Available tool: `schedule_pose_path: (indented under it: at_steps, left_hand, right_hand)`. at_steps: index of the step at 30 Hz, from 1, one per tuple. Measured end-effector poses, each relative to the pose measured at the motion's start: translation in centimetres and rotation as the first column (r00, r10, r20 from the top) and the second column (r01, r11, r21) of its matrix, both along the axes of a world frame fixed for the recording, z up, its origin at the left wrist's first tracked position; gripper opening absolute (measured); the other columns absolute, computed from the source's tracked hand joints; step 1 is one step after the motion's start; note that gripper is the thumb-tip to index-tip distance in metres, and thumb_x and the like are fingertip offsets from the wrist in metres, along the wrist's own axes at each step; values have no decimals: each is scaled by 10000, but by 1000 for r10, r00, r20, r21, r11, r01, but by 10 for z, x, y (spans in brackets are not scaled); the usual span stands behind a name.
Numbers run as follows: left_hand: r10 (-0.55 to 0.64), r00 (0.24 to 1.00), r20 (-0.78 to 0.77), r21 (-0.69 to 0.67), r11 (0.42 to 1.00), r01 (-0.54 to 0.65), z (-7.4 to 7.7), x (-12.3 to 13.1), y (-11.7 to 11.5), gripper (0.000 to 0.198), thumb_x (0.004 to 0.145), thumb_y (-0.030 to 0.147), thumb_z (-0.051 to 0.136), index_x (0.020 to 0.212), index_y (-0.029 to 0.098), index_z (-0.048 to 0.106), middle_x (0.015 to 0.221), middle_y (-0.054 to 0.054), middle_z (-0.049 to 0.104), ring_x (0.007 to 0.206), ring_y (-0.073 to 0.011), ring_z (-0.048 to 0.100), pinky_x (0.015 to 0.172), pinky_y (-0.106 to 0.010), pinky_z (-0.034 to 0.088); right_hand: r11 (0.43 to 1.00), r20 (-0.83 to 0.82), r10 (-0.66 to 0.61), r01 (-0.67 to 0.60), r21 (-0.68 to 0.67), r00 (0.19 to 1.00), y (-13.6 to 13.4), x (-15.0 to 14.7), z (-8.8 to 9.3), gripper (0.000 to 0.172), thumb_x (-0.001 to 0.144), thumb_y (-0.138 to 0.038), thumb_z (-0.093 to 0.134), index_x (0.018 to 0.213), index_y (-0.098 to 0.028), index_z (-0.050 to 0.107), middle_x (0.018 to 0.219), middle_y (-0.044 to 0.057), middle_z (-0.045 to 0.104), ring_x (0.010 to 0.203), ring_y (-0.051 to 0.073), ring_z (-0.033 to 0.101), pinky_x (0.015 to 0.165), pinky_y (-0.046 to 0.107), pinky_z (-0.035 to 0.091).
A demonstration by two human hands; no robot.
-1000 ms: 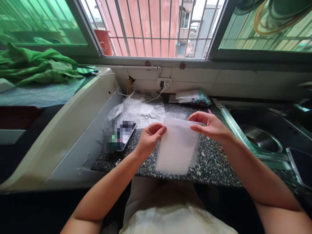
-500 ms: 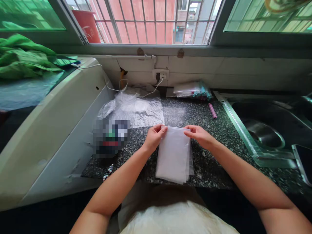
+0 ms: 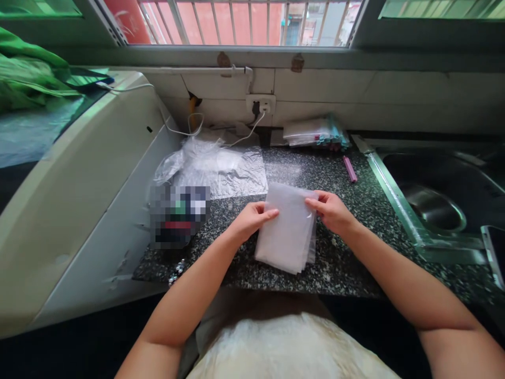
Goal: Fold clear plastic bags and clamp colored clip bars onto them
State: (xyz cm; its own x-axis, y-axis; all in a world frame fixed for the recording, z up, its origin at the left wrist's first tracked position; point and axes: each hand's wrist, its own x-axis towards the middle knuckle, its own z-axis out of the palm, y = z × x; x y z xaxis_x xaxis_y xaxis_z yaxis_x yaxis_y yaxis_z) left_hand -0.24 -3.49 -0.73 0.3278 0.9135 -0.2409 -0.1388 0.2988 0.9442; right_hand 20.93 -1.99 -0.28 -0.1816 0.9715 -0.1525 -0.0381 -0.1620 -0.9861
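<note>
A stack of translucent plastic bags [image 3: 284,231] is held between my two hands over the speckled black counter [image 3: 232,263]. My left hand [image 3: 254,218] pinches its left edge, thumb on top and fingers behind. At the upper right corner, my right hand [image 3: 329,209] grips the stack in the same way. The lower edges of the bags fan out slightly unevenly. Beyond my right hand, a pink stick-like clip [image 3: 349,169] lies on the counter.
Crumpled clear plastic [image 3: 213,163] and a pixelated item [image 3: 181,217] are on the left. At the back lies a bundle of plastic packets [image 3: 311,131] with teal and pink pieces. A sink [image 3: 426,200] and a phone-like object [image 3: 495,252] are at right; a white appliance [image 3: 98,173] borders the left.
The stack has been raised and tilted, its top now reaching above my fingers. My left hand has slid lower along its left edge. The view has tipped down a little.
</note>
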Motion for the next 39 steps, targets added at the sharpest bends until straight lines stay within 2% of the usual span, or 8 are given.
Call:
schedule_pose_path:
  at_steps: [8,13,15,18,20,23,33,39]
  left_hand:
    - [150,986,70,37,987,-153,-4,0,2,383,493,424,792,695,120,676,689,-43,672,616,-127,559,633,-269,463]
    - [123,991,-50,246,963,-108,-2,-2,3,312,621,428,718,712,132,679,696,-40,642,642,-132,558,616,-266,467]
    - [229,963,-142,489,862,-133,3,-5,0,222,700,368,666,703,147,680,712,-39,614,661,-127,550,601,-253,461]
    - [441,876,-195,844,531,-80,10,-13,-13,116,786,223,578,795,180,685,810,-47,592,735,-122,559,636,-249,476]
    - [529,813,-243,943,327,69,8,-21,-27,174,816,145,516,889,198,665,890,-61,598,805,-130,570,677,-262,493]
    - [628,653,-424,898,196,395,-7,-33,-52,190,830,130,493,948,180,632,920,-81,632,849,-161,576,713,-299,506]
    - [635,451,-627,680,164,714,-32,-41,-83,249,885,135,378,889,131,627,883,-94,670,764,-166,600,652,-290,493]
    - [613,417,-671,660,237,713,-29,-38,-90,234,877,159,397,972,140,610,935,-112,665,825,-183,604,679,-305,504]
  right_hand:
    - [963,58,263,-258,-82,963,-5,-3,-4,432,491,-442,787,782,-143,674,750,38,681,712,169,608,731,323,484]
    - [965,255,31,-95,243,967,-6,-1,-3,300,621,-449,708,738,-174,683,711,31,662,668,169,585,672,339,493]
    - [819,341,-207,-28,573,917,-9,2,5,225,698,-417,659,702,-194,679,710,32,634,675,168,563,657,338,481]
    - [447,389,-416,-188,875,822,-20,10,17,136,810,-292,566,798,-236,689,755,32,602,739,166,543,679,327,461]
    - [265,450,-444,-366,892,775,-30,15,18,193,835,-178,522,921,-263,673,773,25,599,751,149,533,686,299,453]
    - [122,580,-446,-595,794,682,-47,19,3,255,815,-93,524,994,-233,640,765,23,608,734,138,519,690,280,444]
    - [85,792,-378,-834,546,480,-62,18,-20,223,881,-148,421,944,-183,632,790,42,641,733,145,497,695,300,387]
    - [223,835,-235,-808,545,499,-60,18,-21,215,863,-167,449,929,-179,652,776,53,639,713,151,480,652,298,360]
